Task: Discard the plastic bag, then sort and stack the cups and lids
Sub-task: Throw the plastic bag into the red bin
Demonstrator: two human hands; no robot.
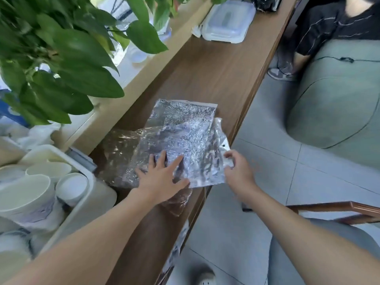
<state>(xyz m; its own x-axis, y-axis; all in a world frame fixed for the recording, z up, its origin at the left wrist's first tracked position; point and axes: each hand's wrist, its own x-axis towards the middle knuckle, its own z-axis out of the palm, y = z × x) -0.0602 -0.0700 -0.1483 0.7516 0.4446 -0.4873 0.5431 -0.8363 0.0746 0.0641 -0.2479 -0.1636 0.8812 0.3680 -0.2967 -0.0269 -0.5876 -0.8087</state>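
The plastic bag (181, 128), clear and crinkled, lies flat on the wooden tabletop (222, 75), with its right edge overhanging the tabletop's front edge. The left hand (162, 177) rests palm-down on the bag's near corner, fingers (176, 161) straight and spread apart, pressing the film. The right hand (238, 171) is at the bag's right edge, fingers (228, 155) curled and pinching the white header strip. A second clear film sheet (119, 151) lies partly under the bag, extending to its left. Left of the bag, a white bin (98, 198) holds white paper cups (26, 194), some lying on their sides. Behind and left of the bag, a leafy plant (72, 58) overhangs. Well beyond the bag, a clear lidded container (226, 21) sits on the tabletop.
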